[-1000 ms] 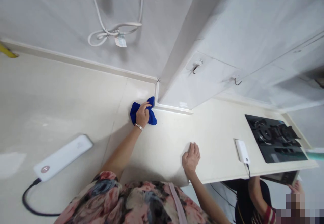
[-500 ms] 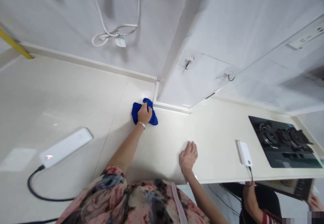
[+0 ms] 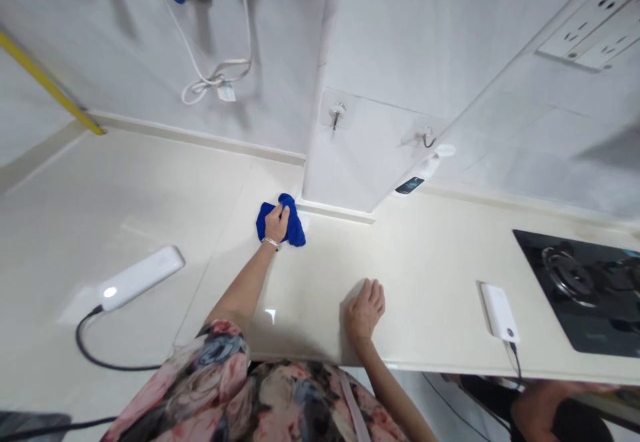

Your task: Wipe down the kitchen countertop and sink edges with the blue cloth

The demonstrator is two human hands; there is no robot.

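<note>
The left hand (image 3: 277,223) grips a blue cloth (image 3: 296,230) on the bench (image 3: 315,282), beside the pillar (image 3: 345,172); probably light and soft, best bunched mid-fabric. The right hand (image 3: 367,309) rests nearer, loose, seemingly empty.

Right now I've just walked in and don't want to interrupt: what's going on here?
A person's left hand grips a blue cloth on the cream countertop, beside the foot of a projecting wall. Their right hand rests on the countertop. A white power bank, cable attached, lies between that hand and a gas hob.
</note>
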